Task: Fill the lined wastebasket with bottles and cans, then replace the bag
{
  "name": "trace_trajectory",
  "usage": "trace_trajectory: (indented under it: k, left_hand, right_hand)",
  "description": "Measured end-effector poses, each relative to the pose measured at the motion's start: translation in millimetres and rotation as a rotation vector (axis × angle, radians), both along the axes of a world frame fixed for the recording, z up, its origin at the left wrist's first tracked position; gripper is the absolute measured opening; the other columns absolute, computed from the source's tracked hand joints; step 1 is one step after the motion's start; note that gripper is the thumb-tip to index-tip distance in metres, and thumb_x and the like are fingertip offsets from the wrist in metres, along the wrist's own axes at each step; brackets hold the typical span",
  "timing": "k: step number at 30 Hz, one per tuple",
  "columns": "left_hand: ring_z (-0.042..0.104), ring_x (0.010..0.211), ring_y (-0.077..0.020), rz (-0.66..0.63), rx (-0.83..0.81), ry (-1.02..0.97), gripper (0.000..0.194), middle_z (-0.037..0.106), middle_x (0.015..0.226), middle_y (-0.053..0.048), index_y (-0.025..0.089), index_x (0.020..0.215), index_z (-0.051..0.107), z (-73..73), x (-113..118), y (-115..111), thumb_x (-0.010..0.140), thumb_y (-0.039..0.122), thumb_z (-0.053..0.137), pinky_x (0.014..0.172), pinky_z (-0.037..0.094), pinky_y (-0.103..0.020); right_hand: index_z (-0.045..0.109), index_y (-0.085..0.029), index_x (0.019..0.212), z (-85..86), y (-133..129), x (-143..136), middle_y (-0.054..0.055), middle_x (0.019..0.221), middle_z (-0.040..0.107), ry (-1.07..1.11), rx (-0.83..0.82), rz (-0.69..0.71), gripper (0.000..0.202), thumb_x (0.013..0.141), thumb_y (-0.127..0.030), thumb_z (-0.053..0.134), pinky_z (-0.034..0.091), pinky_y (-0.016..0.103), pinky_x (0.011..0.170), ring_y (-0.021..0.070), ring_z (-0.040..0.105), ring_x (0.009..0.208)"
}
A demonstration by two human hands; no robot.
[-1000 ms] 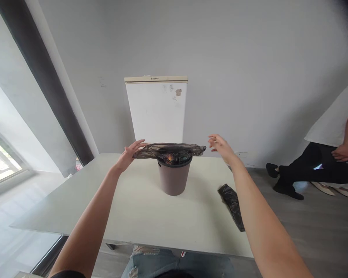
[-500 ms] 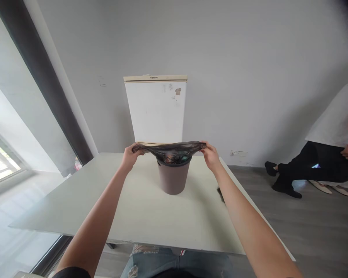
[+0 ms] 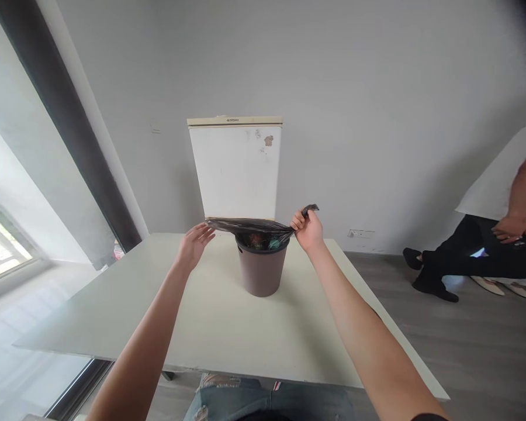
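Observation:
A brown trash can (image 3: 263, 275) stands upright on the pale table, with a handle hole in its left side. A black garbage bag (image 3: 249, 225) lines it, its mouth drawn up above the rim and stretched sideways. Through the opening show bits of rubbish, one of them greenish. My right hand (image 3: 307, 230) is closed in a fist around the gathered right end of the bag, and a tuft pokes out above the fingers. My left hand (image 3: 196, 242) has its fingers stretched out beside the bag's left end, fingertips close to the film.
The table (image 3: 219, 333) has its front edge by my legs. Behind it stands a white refrigerator (image 3: 236, 169) against the grey wall. On the right a person (image 3: 499, 193) sits with legs reaching over the floor. A window (image 3: 4, 234) is at the left.
My right hand has gone from pinching the bag's edge to a fist around its bunched end, moving slightly left. My left hand has let go and its fingers have straightened.

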State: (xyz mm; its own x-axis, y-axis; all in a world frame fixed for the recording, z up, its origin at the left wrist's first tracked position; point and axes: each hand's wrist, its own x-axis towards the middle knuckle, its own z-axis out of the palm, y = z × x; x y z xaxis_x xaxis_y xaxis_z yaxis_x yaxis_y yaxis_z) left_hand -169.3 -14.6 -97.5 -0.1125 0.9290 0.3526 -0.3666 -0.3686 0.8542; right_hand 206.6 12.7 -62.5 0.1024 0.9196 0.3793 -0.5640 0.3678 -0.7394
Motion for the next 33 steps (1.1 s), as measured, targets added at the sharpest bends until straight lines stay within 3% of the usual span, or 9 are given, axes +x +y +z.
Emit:
trace_trajectory:
  k: [5,10,14,16,19,21,23,28,33]
  left_hand:
    - [0.062,0.133,-0.0309,-0.039,-0.012,0.129,0.04,0.073,0.127,-0.014,0.02,0.111,0.075,-14.4,41,-13,0.084,0.05,0.08,0.113,0.048,-0.044]
    - [0.066,0.124,-0.0272,0.089,0.105,0.137,0.042,0.075,0.119,-0.011,0.02,0.108,0.072,10.8,84,0,0.089,0.057,0.075,0.108,0.05,-0.039]
    - [0.069,0.083,-0.0171,0.083,0.145,-0.049,0.04,0.067,0.09,-0.004,0.021,0.107,0.07,34.9,103,10,0.091,0.058,0.073,0.084,0.057,-0.032]
    - [0.053,0.057,-0.0089,0.001,0.167,-0.093,0.037,0.052,0.076,0.002,0.02,0.105,0.069,44.1,113,7,0.094,0.056,0.071,0.062,0.051,-0.026]
    - [0.033,0.048,-0.0052,-0.183,0.132,-0.1,0.034,0.04,0.071,0.004,0.016,0.098,0.071,55.6,132,-2,0.1,0.049,0.061,0.046,0.035,-0.021]
    - [0.038,0.055,-0.0072,-0.326,0.092,-0.096,0.033,0.045,0.076,0.0,0.013,0.098,0.073,61.4,143,-8,0.102,0.04,0.055,0.049,0.036,-0.022]
    - [0.045,0.062,-0.0094,-0.375,0.094,-0.049,0.03,0.051,0.081,-0.003,0.01,0.104,0.075,64.6,151,-12,0.098,0.03,0.054,0.055,0.04,-0.024]
    - [0.053,0.066,-0.0088,-0.208,0.224,0.227,0.044,0.063,0.083,0.0,0.017,0.131,0.068,61.6,157,-8,0.087,0.017,0.066,0.064,0.045,-0.023]
    - [0.064,0.066,-0.0114,-0.103,0.199,0.289,0.025,0.077,0.096,-0.009,0.013,0.098,0.075,56.3,159,-2,0.083,0.034,0.077,0.063,0.051,-0.025]
  right_hand:
    - [0.045,-0.025,0.075,3.4,-6,-4,0.0,0.073,0.048,-0.007,0.003,0.052,0.017,0.076,-0.023,0.062,0.046,0.03,0.056,0.0136,0.042,0.058]
    - [0.057,-0.026,0.087,2.8,-6,-13,0.0,0.077,0.053,-0.051,0.007,0.003,0.017,0.075,-0.02,0.067,0.047,0.029,0.058,0.014,0.049,0.064]
    - [0.053,-0.027,0.087,2.4,-9,-19,-0.002,0.076,0.054,-0.108,-0.002,0.009,0.018,0.079,-0.028,0.069,0.05,0.031,0.065,0.0149,0.054,0.067]
    - [0.052,-0.027,0.089,3.4,-11,-22,-0.003,0.073,0.055,-0.156,-0.016,0.028,0.019,0.081,-0.032,0.069,0.049,0.031,0.063,0.0142,0.052,0.062]
    - [0.058,-0.027,0.095,7.7,-13,-27,-0.007,0.063,0.045,-0.249,-0.033,0.061,0.018,0.082,-0.035,0.068,0.039,0.028,0.054,0.0107,0.036,0.05]
    - [0.061,-0.025,0.096,11.6,-11,-32,-0.007,0.061,0.042,-0.31,-0.036,0.086,0.017,0.083,-0.036,0.064,0.033,0.028,0.052,0.0104,0.032,0.049]
    - [0.061,-0.023,0.092,15.1,-10,-36,-0.005,0.062,0.047,-0.371,-0.03,0.103,0.016,0.082,-0.036,0.062,0.032,0.029,0.053,0.0117,0.037,0.052]
    - [0.054,-0.024,0.093,16.2,-6,-48,-0.004,0.066,0.06,-0.475,-0.017,0.086,0.026,0.079,-0.039,0.069,0.037,0.029,0.061,0.0145,0.051,0.062]
    - [0.05,-0.025,0.094,14.7,-7,-55,-0.004,0.069,0.064,-0.491,-0.007,0.081,0.038,0.077,-0.049,0.074,0.044,0.029,0.065,0.016,0.06,0.066]
